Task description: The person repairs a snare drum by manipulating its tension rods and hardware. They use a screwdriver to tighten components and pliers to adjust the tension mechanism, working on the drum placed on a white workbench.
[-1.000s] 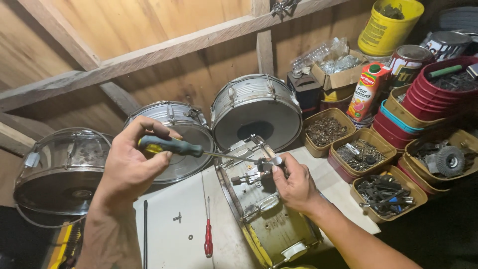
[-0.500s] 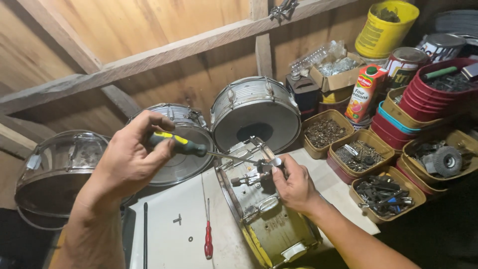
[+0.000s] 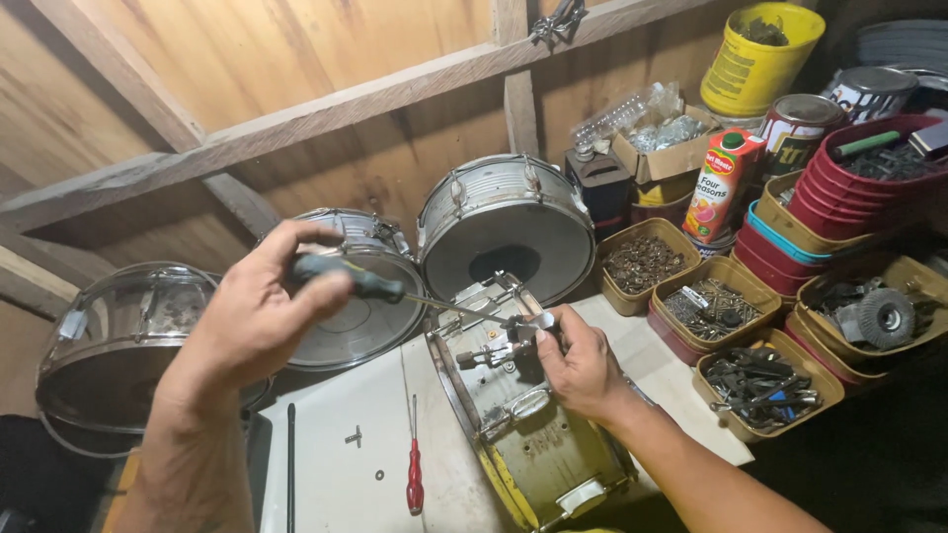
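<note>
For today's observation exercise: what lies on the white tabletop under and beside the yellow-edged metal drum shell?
Beside the yellow-edged metal drum shell, the white tabletop carries a red-handled screwdriver, a thin black rod, a small cross-shaped metal fitting and a washer. Whatever lies directly beneath the shell is covered.

drum [image 3: 533, 444]: dull yellow-green shell, silver metal fittings | screwdriver [image 3: 346, 278] in the left hand [image 3: 252, 316]: dark handle, silver shaft | small screwdriver [image 3: 415, 482] near on the white table [image 3: 326, 464]: red handle | far drums [image 3: 504, 222]: grey-silver | right tubs [image 3: 839, 197]: red, tan | bucket [image 3: 755, 59]: yellow | carton [image 3: 721, 183]: red and green
</note>
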